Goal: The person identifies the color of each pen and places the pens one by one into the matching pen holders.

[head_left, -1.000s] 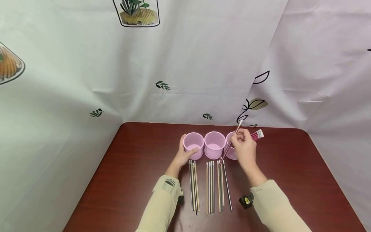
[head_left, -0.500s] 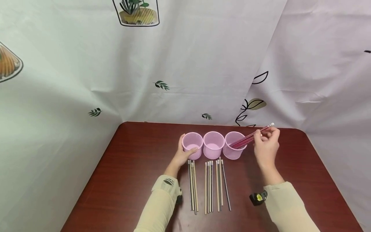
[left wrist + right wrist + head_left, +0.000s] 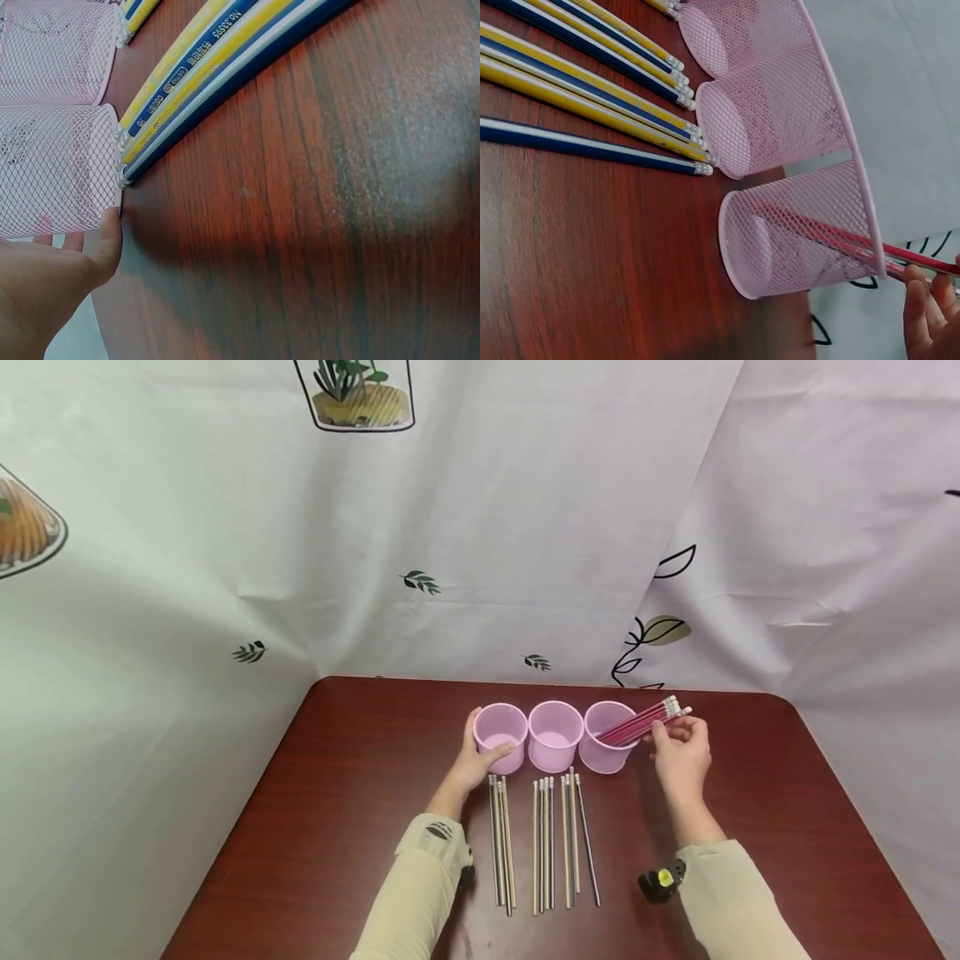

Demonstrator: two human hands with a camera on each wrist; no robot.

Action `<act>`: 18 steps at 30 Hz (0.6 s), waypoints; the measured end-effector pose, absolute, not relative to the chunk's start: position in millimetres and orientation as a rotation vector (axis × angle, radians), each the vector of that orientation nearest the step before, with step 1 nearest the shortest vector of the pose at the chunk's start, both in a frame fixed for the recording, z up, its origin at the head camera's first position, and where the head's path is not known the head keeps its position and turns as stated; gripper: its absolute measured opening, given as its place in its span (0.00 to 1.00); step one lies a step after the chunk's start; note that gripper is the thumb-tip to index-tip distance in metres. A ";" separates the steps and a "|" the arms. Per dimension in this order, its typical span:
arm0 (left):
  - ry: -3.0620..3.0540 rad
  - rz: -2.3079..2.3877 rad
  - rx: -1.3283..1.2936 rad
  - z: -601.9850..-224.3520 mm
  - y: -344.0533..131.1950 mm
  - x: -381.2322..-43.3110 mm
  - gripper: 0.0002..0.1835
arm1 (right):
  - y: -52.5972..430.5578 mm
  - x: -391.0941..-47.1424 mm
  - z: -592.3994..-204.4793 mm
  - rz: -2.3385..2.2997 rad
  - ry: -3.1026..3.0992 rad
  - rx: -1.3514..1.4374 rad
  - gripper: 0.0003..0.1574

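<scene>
Three pink mesh pencil cups stand in a row. My left hand (image 3: 471, 764) grips the left cup (image 3: 501, 762), thumb at its front and fingers round its outer side. Several red pencils (image 3: 636, 727) lean in the right cup (image 3: 603, 760), their white eraser ends sticking out over its right rim. Beside that rim, my right hand (image 3: 684, 764) pinches a red pencil (image 3: 915, 259) near the eraser end. The middle cup (image 3: 555, 756) is untouched. In the right wrist view, the pencils' lower parts show through the mesh, and the hand is partly cut off.
Before the cups, blue and yellow striped pencils lie in a left group (image 3: 502, 843), a middle group (image 3: 544, 847) and a right group (image 3: 570, 843), eraser ends toward the cups. The reddish-brown table (image 3: 360, 760) meets a patterned white cloth (image 3: 480, 527) behind.
My right hand moved from above the right cup, with a slanting red pencil, to the cup's right side. It then came slightly left and down. The left hand kept its place.
</scene>
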State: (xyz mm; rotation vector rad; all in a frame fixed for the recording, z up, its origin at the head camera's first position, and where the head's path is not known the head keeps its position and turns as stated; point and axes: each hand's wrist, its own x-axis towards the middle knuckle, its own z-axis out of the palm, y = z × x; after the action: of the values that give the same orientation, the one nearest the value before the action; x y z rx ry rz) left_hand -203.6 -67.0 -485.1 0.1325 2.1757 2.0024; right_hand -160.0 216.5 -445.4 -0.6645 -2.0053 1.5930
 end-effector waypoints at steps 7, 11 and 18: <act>2.164 2.023 0.145 -484.2 -65.6 -202.7 0.50 | 215.2 -163.3 -454.0 1.651 -1.993 -0.747 0.13; 2.171 2.021 0.159 -484.0 -64.7 -202.0 0.50 | 216.1 -162.6 -460.5 1.667 -1.994 -0.761 0.12; 2.172 2.027 0.156 -483.1 -65.4 -200.4 0.49 | 209.6 -152.2 -479.2 1.541 -2.140 -0.717 0.16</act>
State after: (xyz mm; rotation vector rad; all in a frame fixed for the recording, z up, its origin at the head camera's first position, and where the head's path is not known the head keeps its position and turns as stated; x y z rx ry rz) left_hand -200.4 -65.4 -483.1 0.1563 2.1724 2.0275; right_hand -152.2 209.6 -479.2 -0.7172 -2.1405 1.5411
